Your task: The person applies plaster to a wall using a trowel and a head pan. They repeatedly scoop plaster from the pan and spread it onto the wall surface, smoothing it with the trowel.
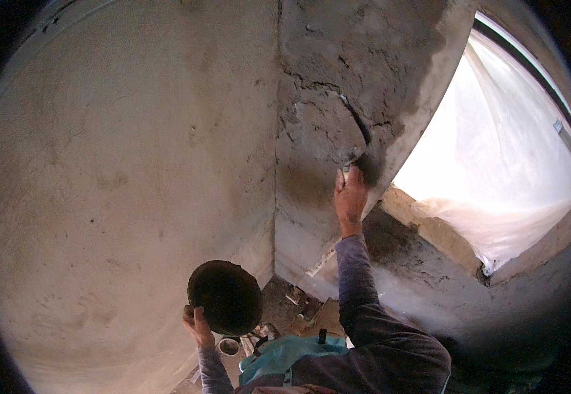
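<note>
My right hand [350,200] is raised to the wall, its fingers closed round the handle of a trowel [330,125]. The broad blade, coated in grey mortar, lies flat or nearly flat against rough wet plaster [371,56]; a dark shadow runs along its right edge. Lower down on the left, my left hand [199,326] grips the rim of a round black bowl [225,297]. Its inside is too dark to show what it holds.
A smooth beige wall [121,164] meets the plastered strip at a vertical corner. On the right, translucent plastic sheeting [502,151] covers a window opening above a rough sill [423,230]. Below, a small round container [228,346] and debris [292,299] lie on the floor.
</note>
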A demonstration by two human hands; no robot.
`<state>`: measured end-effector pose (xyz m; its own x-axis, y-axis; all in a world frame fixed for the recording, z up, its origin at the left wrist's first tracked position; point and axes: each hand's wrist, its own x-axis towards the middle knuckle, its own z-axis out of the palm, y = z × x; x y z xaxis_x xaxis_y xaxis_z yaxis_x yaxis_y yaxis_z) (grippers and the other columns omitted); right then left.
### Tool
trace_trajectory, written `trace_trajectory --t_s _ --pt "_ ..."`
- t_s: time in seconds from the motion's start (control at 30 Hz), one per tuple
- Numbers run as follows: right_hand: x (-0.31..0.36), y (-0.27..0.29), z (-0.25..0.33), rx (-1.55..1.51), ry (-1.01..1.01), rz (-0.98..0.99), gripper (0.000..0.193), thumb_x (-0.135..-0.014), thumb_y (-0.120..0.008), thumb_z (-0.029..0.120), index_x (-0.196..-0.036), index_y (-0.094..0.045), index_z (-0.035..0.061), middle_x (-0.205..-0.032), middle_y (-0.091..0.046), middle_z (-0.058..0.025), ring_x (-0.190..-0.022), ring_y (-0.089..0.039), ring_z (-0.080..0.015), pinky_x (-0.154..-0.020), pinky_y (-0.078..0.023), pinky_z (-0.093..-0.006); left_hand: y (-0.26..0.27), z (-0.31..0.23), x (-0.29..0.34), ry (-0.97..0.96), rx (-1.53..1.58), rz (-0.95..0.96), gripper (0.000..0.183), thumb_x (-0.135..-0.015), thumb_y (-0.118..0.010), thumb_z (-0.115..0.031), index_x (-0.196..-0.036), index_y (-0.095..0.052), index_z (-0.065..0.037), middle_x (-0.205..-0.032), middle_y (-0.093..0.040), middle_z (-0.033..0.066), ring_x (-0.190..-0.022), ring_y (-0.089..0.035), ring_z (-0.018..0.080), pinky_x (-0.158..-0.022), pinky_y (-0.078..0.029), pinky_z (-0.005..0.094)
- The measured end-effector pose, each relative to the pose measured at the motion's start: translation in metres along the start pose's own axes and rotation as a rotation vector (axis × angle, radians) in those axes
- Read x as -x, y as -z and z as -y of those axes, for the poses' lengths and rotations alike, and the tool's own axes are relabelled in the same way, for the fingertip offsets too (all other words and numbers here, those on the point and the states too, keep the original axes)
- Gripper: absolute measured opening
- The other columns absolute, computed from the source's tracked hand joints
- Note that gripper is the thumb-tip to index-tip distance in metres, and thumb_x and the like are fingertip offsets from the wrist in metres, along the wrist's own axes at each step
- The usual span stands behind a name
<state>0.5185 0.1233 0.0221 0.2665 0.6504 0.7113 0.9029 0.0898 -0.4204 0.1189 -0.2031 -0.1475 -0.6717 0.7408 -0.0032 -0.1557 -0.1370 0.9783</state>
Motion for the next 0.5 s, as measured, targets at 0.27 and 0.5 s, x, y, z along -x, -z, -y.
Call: trace_trajectory --t_s 0.27,0.5 --pt "-0.006 0.069 -0.049 -0.165 -0.044 0.070 0.052 -0.104 -0.061 0.038 -0.133 -0.057 -0.0051 -0.126 -0.065 -0.0308 -0.117 -0.063 -0.0470 -0.099 -0.051 -0.0527 -0.016 -0.002 -0.001 0.000 0.002 0.047 0.029 -0.088 -0.068 -0.009 -0.076 -0.042 -0.014 -0.076 -0.042 -0.0071 -0.072 -0.036 0.0063 -0.064 -0.030 0.0255" --pt "-0.014 0.121 -0.070 -0.273 -0.203 0.087 0.053 -0.105 -0.060 0.039 -0.140 -0.055 -0.0005 -0.094 -0.067 -0.0147 -0.081 -0.066 -0.0179 -0.071 -0.053 -0.0356 -0.028 -0.004 0.002 0.056 -0.051 0.003 0.029 -0.087 -0.068 -0.007 -0.076 -0.043 -0.014 -0.076 -0.043 -0.0075 -0.073 -0.037 0.0057 -0.065 -0.031 0.0257"
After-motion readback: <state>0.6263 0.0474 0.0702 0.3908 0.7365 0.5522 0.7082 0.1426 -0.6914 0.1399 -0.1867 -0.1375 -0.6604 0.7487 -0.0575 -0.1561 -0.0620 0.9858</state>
